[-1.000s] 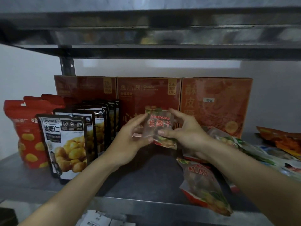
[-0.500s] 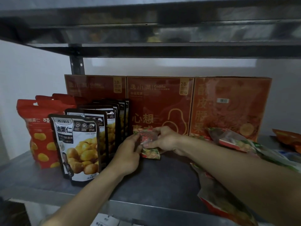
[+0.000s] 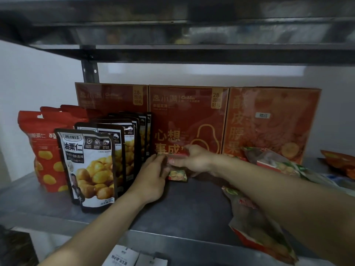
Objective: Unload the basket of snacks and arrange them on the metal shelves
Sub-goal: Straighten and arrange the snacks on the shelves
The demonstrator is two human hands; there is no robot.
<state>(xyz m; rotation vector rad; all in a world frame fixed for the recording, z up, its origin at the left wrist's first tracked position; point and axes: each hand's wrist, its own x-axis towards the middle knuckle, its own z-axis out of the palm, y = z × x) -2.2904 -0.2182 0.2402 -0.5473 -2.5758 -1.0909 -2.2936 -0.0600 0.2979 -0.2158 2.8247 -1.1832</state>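
A small clear snack packet [image 3: 177, 174] with red lettering and yellow fruit stands upright on the metal shelf [image 3: 192, 206], in front of the middle red box [image 3: 188, 120]. My left hand [image 3: 151, 179] pinches its left edge, and my right hand [image 3: 194, 160] grips its top and right side. The packet's bottom edge rests on the shelf. A row of black chestnut pouches [image 3: 92, 167] stands just to its left. The basket is out of view.
Red pouches [image 3: 46, 150] stand at the far left. Three red boxes line the back wall. Loose clear packets [image 3: 257, 227] lie at the right under my right arm, and more [image 3: 282, 166] lie behind it. An upper shelf [image 3: 192, 39] hangs overhead.
Both hands carried the packet from mid-air down and back onto the shelf, beside the black pouches. It now stands on the shelf surface.
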